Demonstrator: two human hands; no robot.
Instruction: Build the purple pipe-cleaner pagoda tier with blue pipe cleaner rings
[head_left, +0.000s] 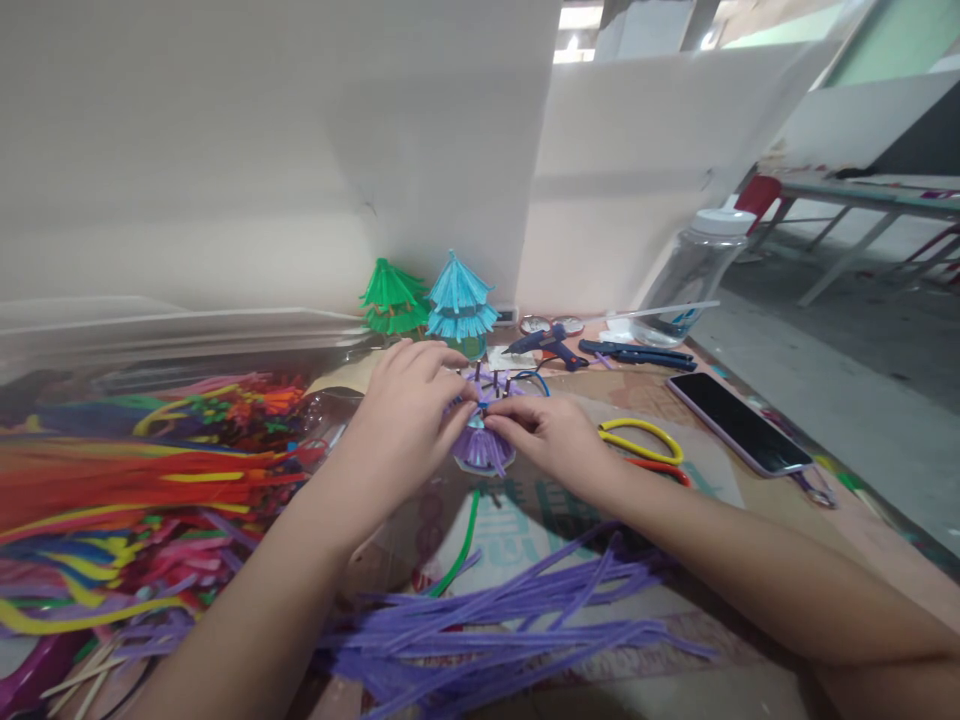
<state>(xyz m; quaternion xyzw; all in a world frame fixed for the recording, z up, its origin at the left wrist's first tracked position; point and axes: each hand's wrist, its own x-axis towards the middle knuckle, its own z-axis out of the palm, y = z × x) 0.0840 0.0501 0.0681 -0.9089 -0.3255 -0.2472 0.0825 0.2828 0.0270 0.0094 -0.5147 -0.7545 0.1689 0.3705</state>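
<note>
A small purple craft piece [484, 450] with dark upright posts stands on the cardboard-covered table, between my two hands. My left hand [424, 400] is at its left and upper side, thumb and fingers bent inward against it. From the right, my right hand [544, 430] pinches at its middle with thumb and forefinger. Near the fingertips is a small blue bit, partly covered, and I cannot make out exactly what each hand grips. Long purple pipe cleaners [510, 620] lie in a loose heap nearer to me, with a green one [466, 545] just above them.
Green [394, 290] and blue [459, 290] tiered craft pieces stand by the wall. Behind my right hand are a glue gun [551, 343], dark pliers [637, 354] and a bottle [694, 275]. A phone [739, 422] lies right; colourful pipe cleaners [150, 480] cover the left.
</note>
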